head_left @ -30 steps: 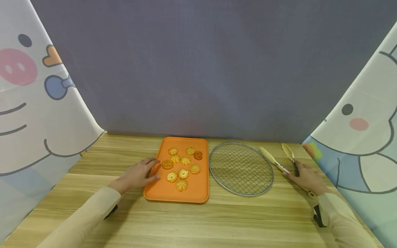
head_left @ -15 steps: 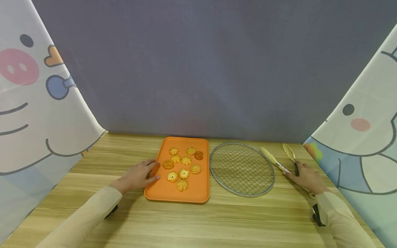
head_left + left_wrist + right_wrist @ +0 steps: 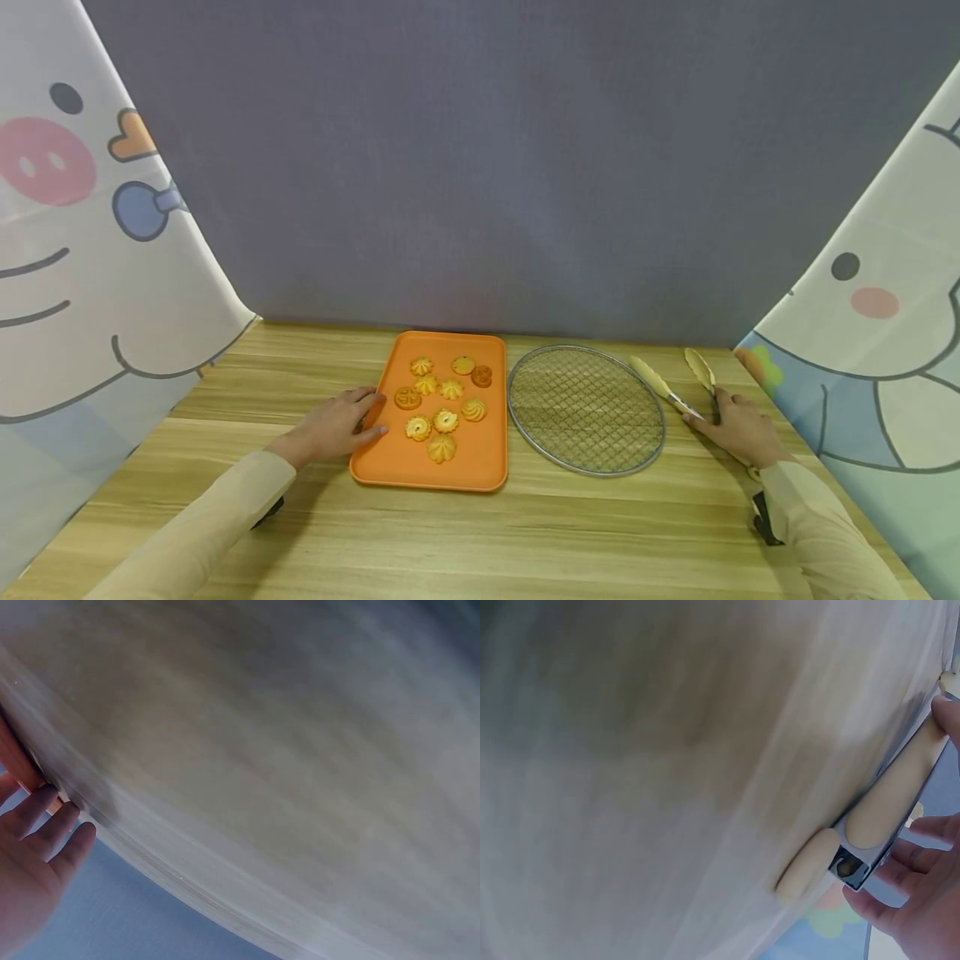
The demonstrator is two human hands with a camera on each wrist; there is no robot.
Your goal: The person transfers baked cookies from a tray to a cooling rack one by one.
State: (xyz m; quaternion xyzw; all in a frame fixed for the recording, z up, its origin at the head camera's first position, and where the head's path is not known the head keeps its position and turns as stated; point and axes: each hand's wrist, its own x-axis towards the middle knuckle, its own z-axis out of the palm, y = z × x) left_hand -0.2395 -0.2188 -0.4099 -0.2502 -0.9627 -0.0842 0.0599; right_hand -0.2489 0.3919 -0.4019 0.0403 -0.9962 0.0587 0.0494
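An orange tray (image 3: 468, 471) lies on the table, bearing several golden and brown cookies (image 3: 446, 421). My left hand (image 3: 330, 425) rests at the tray's left rim, fingers spread and thumb over the edge; the left wrist view shows fingertips at the orange side. To the right, my right hand (image 3: 742, 433) grips a pair of tongs (image 3: 650, 377) with cream tips and metal arms, which are spread apart on the table. The right wrist view has the thumb on the cream handle (image 3: 892, 795) and the other fingers along the far side.
A round wire rack (image 3: 585, 408) lies flat between the tray and the tongs, its rim close to both. Behind the wooden table (image 3: 555, 533) stands a grey panel (image 3: 480, 167), with cartoon-printed cloth (image 3: 165, 283) at both sides.
The whole head view has shifted slightly. Both hands, the tray, the rack and the tongs keep their places on the table.
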